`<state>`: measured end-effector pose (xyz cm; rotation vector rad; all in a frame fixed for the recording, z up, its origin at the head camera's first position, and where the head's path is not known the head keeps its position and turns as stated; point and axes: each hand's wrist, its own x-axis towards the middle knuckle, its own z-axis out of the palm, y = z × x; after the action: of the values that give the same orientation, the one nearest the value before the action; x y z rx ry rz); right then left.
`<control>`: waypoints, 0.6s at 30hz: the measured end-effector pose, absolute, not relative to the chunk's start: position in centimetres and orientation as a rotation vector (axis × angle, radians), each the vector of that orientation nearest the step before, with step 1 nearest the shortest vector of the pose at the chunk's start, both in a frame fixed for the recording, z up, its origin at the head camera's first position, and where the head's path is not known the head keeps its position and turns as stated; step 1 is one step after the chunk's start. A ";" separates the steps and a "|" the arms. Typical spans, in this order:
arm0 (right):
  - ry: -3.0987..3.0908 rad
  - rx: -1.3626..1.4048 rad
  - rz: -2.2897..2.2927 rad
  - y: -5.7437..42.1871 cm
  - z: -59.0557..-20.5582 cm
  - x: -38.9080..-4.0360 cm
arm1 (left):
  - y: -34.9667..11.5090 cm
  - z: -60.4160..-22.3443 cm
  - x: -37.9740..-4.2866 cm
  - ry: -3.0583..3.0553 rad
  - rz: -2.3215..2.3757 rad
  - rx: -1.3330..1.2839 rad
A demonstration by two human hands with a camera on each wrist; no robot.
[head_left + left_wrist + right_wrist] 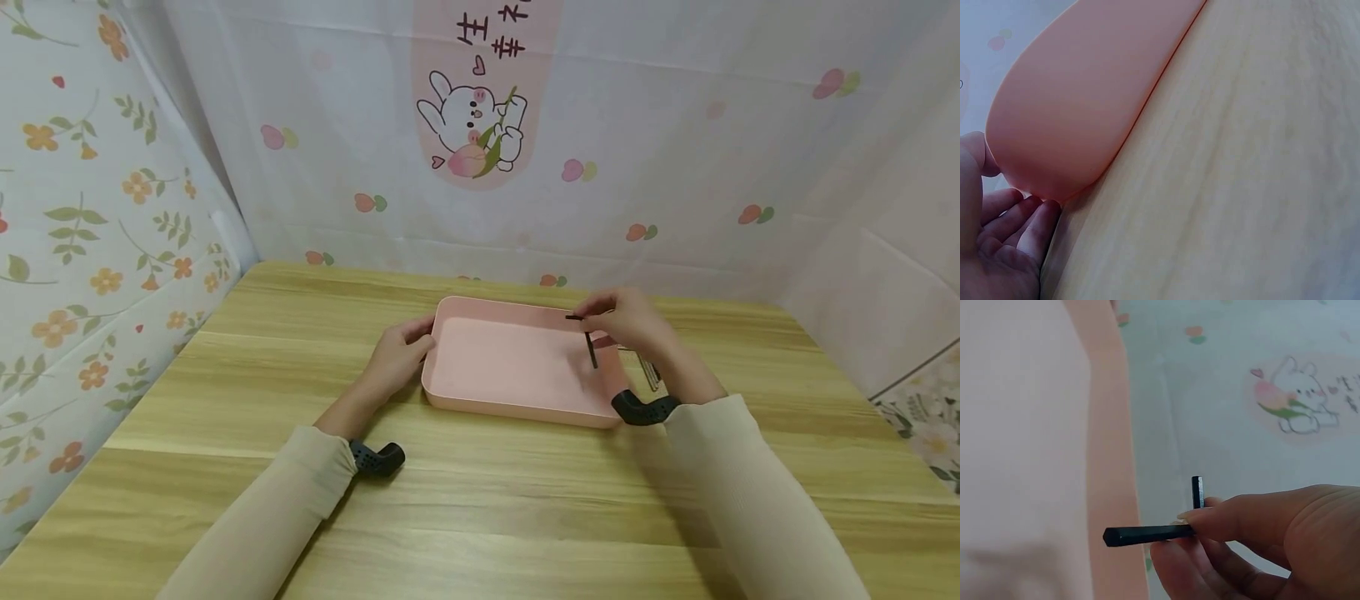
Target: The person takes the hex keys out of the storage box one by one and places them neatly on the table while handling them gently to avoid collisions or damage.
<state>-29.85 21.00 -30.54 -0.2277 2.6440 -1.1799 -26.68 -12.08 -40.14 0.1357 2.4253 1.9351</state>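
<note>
A shallow pink tray [517,354] with rounded corners lies on the wooden table. At its left end my left hand [396,358] holds the wall; in the left wrist view the thumb is at the rim and the fingertips touch the outer side of the tray [1079,94]. Over the tray's right end, my right hand [626,323] pinches a black hex key [591,346] between thumb and fingers. The right wrist view shows the hex key [1141,535] bent in an L, its longer arm pointing out over the tray and its six-sided end visible.
Several thin metallic pieces [649,373] lie on the table right of the tray, partly hidden by my right hand and wrist. A white printed cloth [337,150] hangs behind the table [480,508], and a flowered one [82,250] on the left.
</note>
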 end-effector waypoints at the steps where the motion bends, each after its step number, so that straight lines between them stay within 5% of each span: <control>1: 2.649 -0.215 -1.185 21.5 -30.4 -29.6 | -12.1 -40.1 -26.6 2.426 1.933 0.137; 18: 2.837 -0.066 -1.249 29.0 -31.0 -29.3 | -12.2 -40.1 -26.6 2.418 1.933 0.162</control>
<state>-29.31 29.01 -31.05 -0.0655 2.8373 -1.2487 -26.63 -12.18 -40.09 0.1619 2.4181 1.9334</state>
